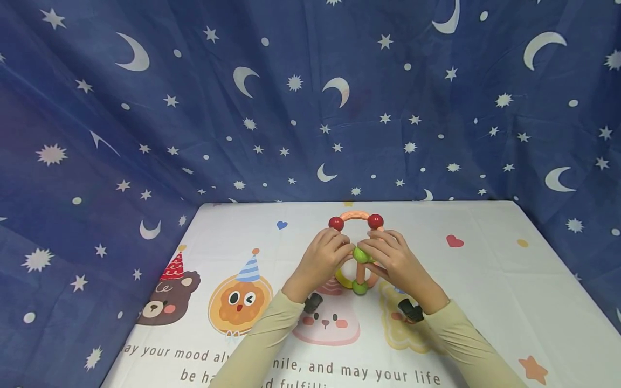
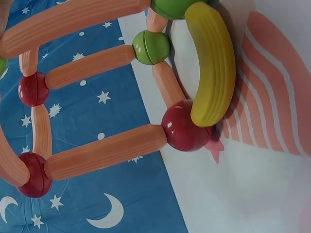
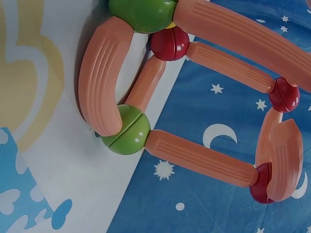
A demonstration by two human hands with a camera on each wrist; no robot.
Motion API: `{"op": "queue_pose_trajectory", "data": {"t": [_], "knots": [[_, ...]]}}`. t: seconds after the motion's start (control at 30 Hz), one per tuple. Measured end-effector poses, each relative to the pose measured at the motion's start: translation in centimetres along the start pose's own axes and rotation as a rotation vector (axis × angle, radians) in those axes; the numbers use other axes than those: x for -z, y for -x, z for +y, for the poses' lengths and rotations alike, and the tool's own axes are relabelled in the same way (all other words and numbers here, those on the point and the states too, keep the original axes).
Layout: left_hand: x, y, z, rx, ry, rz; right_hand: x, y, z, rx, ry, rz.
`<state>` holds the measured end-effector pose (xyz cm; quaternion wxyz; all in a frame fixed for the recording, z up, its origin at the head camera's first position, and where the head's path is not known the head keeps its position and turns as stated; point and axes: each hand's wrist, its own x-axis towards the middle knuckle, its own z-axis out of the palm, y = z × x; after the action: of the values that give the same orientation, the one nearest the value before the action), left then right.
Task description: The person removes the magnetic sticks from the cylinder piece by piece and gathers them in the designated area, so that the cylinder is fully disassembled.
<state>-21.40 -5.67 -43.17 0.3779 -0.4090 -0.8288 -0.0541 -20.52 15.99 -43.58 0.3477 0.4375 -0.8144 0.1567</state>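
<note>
A toy frame of ball joints and ribbed rods [image 1: 361, 272] stands on the printed tabletop, built up like a cage. My left hand [image 1: 322, 260] has bent fingers at the upper left of the frame, beside a green ball [image 1: 360, 254]. From the other side, my right hand [image 1: 397, 261] grips the top at that ball, thumb below and fingers above. Red balls [image 1: 375, 221] and a curved orange rod [image 1: 356, 215] form the far top edge. At the base, a curved yellow rod [image 2: 214, 65] meets a red ball [image 2: 187, 127]. Another curved orange rod [image 3: 102, 77] joins two green balls in the right wrist view.
The white cloth [image 1: 485, 280] under the frame carries printed cartoon faces, hearts and lettering. A blue curtain [image 1: 301, 108] with moons and stars hangs behind and along the left side. Black wrist cameras [image 1: 411, 310] sit under both wrists.
</note>
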Motion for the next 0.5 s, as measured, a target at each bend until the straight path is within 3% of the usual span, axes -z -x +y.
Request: {"op": "queue_pose_trajectory", "data": {"t": [0.5], "knots": [[-0.02, 0.2, -0.17, 0.013, 0.002, -0.008, -0.23, 0.06, 0.09, 0.001, -0.016, 0.018]]}}
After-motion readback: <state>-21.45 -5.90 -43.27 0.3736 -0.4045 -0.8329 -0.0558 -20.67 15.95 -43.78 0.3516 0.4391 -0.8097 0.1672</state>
